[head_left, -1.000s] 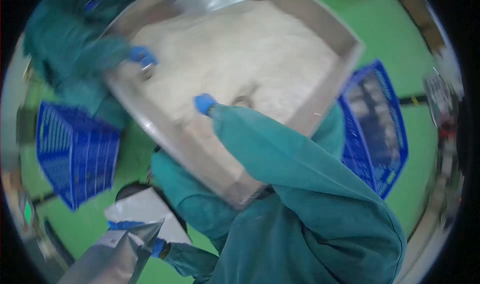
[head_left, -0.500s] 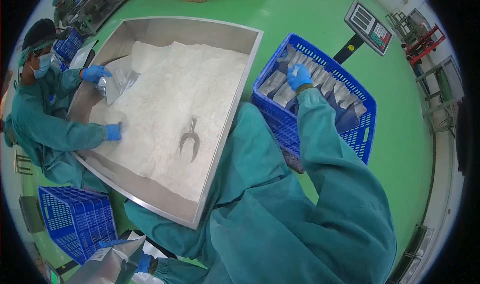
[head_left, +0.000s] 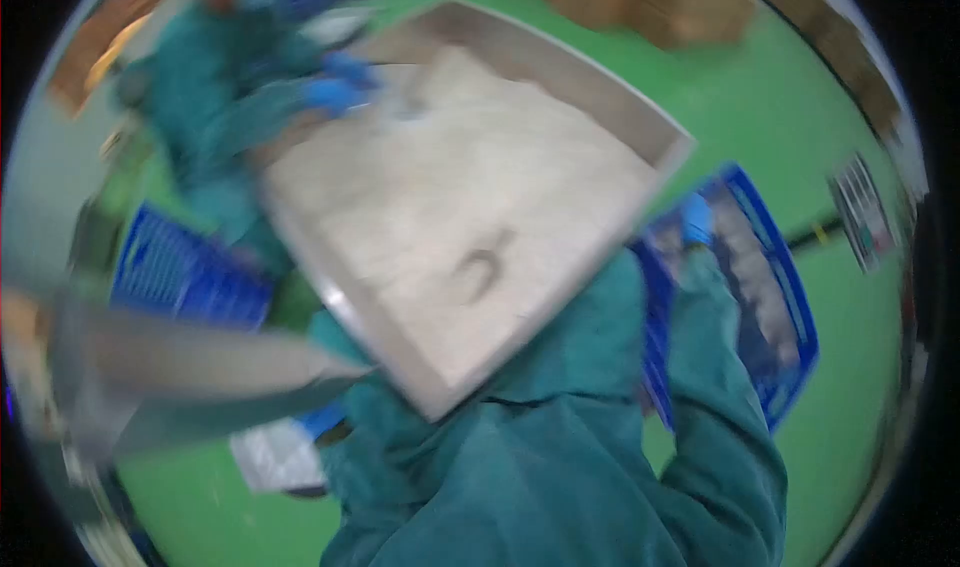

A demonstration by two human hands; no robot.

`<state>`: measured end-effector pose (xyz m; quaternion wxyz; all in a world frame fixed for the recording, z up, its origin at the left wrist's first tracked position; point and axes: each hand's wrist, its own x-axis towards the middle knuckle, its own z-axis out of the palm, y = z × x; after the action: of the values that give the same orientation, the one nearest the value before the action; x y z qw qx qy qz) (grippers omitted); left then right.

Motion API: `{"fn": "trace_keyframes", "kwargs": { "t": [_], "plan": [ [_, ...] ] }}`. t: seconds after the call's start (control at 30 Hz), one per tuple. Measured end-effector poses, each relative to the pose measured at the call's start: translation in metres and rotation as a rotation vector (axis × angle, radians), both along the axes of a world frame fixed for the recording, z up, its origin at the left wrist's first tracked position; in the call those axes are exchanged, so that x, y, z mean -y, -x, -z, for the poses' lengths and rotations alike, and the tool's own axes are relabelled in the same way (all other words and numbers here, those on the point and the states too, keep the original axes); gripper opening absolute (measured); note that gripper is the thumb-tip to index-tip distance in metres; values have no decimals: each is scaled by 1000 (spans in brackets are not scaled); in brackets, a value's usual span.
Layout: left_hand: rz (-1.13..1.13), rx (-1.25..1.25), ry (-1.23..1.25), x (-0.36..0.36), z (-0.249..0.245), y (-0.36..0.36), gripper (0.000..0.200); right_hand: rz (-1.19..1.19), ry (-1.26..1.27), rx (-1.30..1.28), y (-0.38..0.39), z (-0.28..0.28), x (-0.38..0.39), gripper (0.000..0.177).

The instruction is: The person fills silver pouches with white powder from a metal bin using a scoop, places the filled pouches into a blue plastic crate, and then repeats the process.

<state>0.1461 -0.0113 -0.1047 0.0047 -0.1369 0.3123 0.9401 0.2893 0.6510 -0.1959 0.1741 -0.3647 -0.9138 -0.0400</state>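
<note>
My right hand (head_left: pixel 697 222), in a blue glove, is over the left part of the blue crate (head_left: pixel 808 352), among upright silver bags (head_left: pixel 752 277); blur hides its fingers. At lower left my left hand (head_left: pixel 322 422) holds a large silver bag (head_left: pixel 180 377), which covers most of the hand. A white and silver packet (head_left: pixel 280 455) lies just below that hand. Between my hands and farther off stands a metal tray (head_left: pixel 625 97) of white powder (head_left: pixel 500 172), with a metal scoop (head_left: pixel 482 264) lying on the powder.
A co-worker (head_left: pixel 215 117) stands at the tray's left side, gloved hands (head_left: pixel 345 85) at its edge by a bag. Another blue crate (head_left: pixel 190 272) is at the left. A scale display (head_left: pixel 862 212) stands at the right, and cardboard boxes (head_left: pixel 640 2) are at the back.
The view has turned, so the tray and right crate appear farther right. The silver bag appears higher and larger at the left. The co-worker's two hands are now close together.
</note>
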Motion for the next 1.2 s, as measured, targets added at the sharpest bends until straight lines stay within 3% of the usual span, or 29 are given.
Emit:
{"fn": "trace_keyframes", "kwargs": {
  "t": [0.03,0.1,0.13,0.2,0.27,0.33,0.4,0.47,0.5,0.53,0.57,0.6,0.63,0.73,0.77,0.8,0.83,0.87,0.9,0.97,1.03,1.1,1.2],
  "plan": [
    [11,-68,-44,-16,-12,8,75,-58,152,-116,37,-26,22,27],
    [59,-184,-110,-41,-36,23,75,-178,769,-371,121,-64,78,33],
    [81,-224,-147,-48,-43,29,75,-347,707,-24,152,-83,105,33],
    [142,-261,-215,-74,-58,28,74,-1116,330,-205,185,-108,138,41],
    [233,-250,-304,-100,-76,26,71,-812,284,-145,176,-272,231,44],
    [256,-259,-324,-112,-84,21,69,-922,1108,-241,134,-389,301,44],
    [304,-249,-332,-122,-59,24,68,-1271,874,-154,106,-445,328,47],
    [516,-169,-408,-130,-50,24,69,-1444,612,154,106,-456,332,55],
    [586,-404,-364,-140,-41,29,67,-1009,484,462,75,-479,359,65],
    [646,-649,-351,-165,-36,26,65,-917,454,611,78,-474,353,66],
    [564,-374,-310,-180,-63,6,70,-910,416,484,76,-458,336,59],
    [624,-153,-335,-181,-87,-13,75,-845,280,400,68,-455,334,55],
    [691,-159,-357,-194,-85,-20,75,-809,141,332,58,-456,332,52],
    [863,-214,-208,-217,-81,-32,78,-607,37,347,-8,-475,319,45],
    [1457,-307,-966,-241,27,37,77,-470,185,288,-32,-482,325,42],
    [1287,-194,-419,-256,0,20,71,-335,356,229,-57,-484,300,40],
    [1074,-90,93,-254,-30,-3,65,-277,311,213,-82,-485,299,38],
    [1032,-315,227,-254,-18,2,56,-212,267,200,-99,-492,287,36],
    [1061,-264,261,-248,-26,9,50,-202,276,210,-112,-488,273,36],
    [1180,-265,325,-233,-45,16,49,-339,23,310,-130,-465,236,35],
    [1107,-416,472,-225,-49,19,46,-321,-1,371,-136,-427,196,33],
    [1094,-236,550,-208,-71,20,32,-203,72,509,-137,-375,160,31],
    [909,-297,730,-176,-38,56,36,-149,121,529,-146,-282,104,31]
  ]
}}
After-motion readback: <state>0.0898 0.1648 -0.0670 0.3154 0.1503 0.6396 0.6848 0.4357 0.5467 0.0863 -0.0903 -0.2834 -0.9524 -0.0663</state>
